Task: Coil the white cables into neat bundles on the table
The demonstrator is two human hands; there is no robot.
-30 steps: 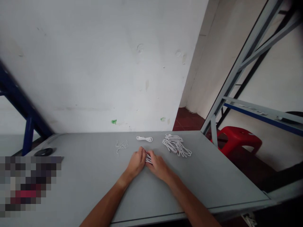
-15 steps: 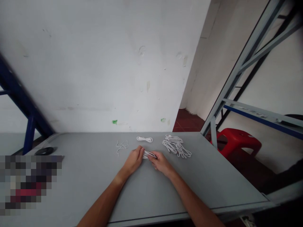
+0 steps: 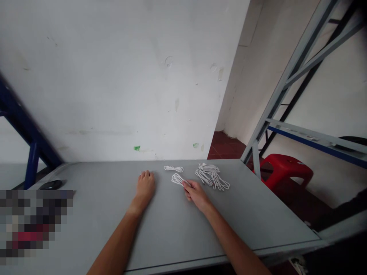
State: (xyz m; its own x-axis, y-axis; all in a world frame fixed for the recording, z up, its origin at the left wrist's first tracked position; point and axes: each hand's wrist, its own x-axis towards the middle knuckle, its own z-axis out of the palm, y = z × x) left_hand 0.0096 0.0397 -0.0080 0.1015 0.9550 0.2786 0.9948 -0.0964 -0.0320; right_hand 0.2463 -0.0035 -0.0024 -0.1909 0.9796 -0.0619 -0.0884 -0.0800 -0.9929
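Note:
My right hand is closed round one end of a looped white cable, whose loops stick out to the left. To the left, my left hand lies over the short thin white ties, covering most of them; its fingers are bent down and what they hold, if anything, is hidden. A white cable bundle rests behind the held cable. Several more looped white cables lie in a pile right of my right hand.
The grey table meets a white wall at the back. A black mouse and a blurred-out area are at its left. Beyond the right edge stand metal frame bars and a red stool.
My left hand has let go of the looped cable and moved left onto the thin ties. My right hand still holds the cable, whose loops now show. The view has shifted slightly.

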